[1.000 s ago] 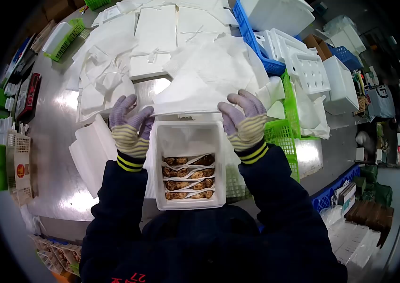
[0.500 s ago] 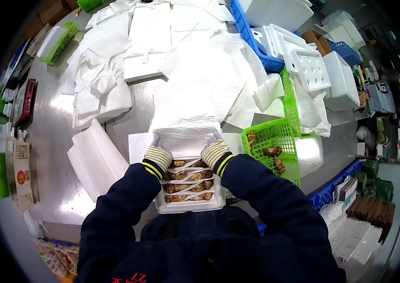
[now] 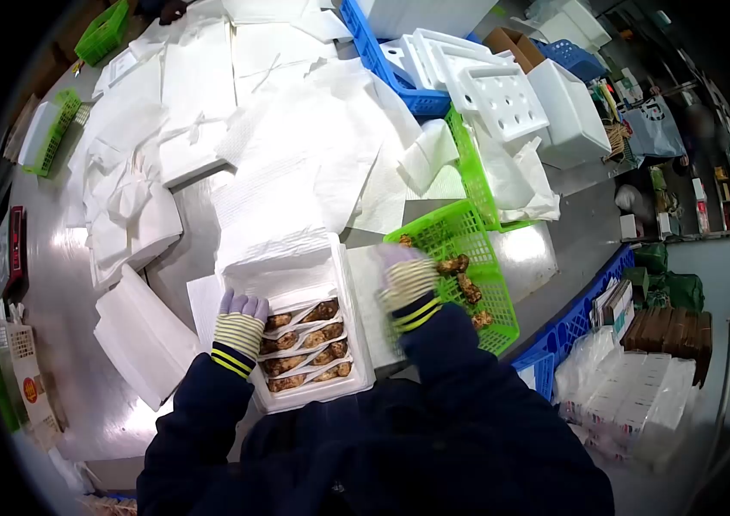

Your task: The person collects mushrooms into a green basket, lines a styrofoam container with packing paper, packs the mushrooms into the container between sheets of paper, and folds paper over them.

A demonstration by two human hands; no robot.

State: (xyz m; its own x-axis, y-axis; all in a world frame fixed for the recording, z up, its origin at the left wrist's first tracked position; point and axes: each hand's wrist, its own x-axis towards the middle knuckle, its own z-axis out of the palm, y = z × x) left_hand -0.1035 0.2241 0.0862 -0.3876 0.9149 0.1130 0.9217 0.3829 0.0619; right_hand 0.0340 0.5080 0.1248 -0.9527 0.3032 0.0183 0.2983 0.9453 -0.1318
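Note:
A white foam box (image 3: 363, 348) stands tilted in front of me, with rows of brown mushroom-like pieces (image 3: 281, 342) parted by folded white paper. White paper (image 3: 283, 245) lines its far end and hangs out over the far rim. My left hand (image 3: 243, 318), in a lilac and striped glove, rests on the box's left rim; whether it grips the rim is unclear. My right hand (image 3: 405, 273), gloved alike and blurred, is over the left edge of a green basket (image 3: 494, 284) holding several brown pieces (image 3: 469, 288). Its fingers are smeared by motion.
Sheets of white paper (image 3: 296, 146) spread beyond the box. A folded white sheet (image 3: 143, 331) lies at left. Foam lids (image 3: 502, 99) and a blue basket (image 3: 434, 101) stand at the back right. Part of another person (image 3: 172, 10) shows at the top edge.
My right hand has left the box and moved right to the green basket. My left hand has shifted to the box's left rim. The view has turned, so the box now appears tilted.

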